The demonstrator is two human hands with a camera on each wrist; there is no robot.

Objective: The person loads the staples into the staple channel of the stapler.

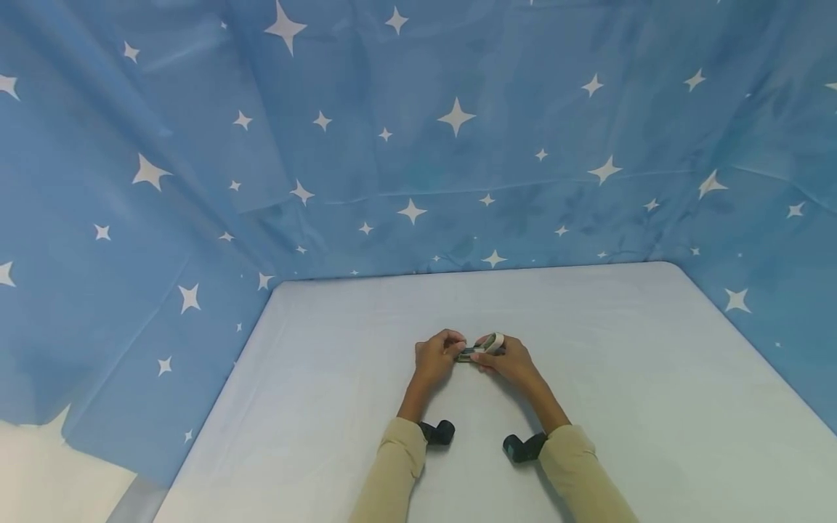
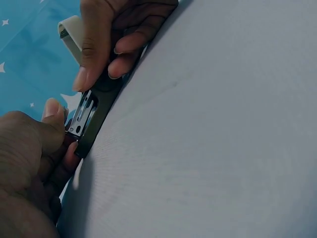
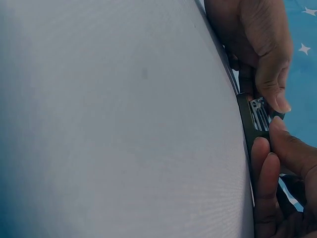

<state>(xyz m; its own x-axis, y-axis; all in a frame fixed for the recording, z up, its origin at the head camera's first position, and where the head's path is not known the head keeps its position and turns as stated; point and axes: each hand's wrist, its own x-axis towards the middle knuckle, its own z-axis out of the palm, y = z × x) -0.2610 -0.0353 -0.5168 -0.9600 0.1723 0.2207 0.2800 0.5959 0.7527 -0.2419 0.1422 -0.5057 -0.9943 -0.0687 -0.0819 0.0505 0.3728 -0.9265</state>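
Both hands work on one small dark green device (image 1: 465, 356) with slotted metal strips, stapler-like in look, low over the white table. My right hand (image 1: 511, 362) grips its body, thumb on top and fingers underneath. A cream loop (image 1: 499, 341) rises from the device's right end, beside the right hand. The left hand (image 1: 434, 357) pinches the other end, its thumb (image 2: 52, 111) beside the metal strips (image 2: 81, 119). In the right wrist view, the two thumbs come close together over the metal strips (image 3: 259, 113). Fingers hide much of the body.
The white table (image 1: 327, 327) stretches out around the hands. A blue star-patterned curtain (image 1: 418, 160) hangs behind it and along the sides. Black wrist cameras (image 1: 523, 448) stick out inward from both beige sleeves (image 1: 575, 465).
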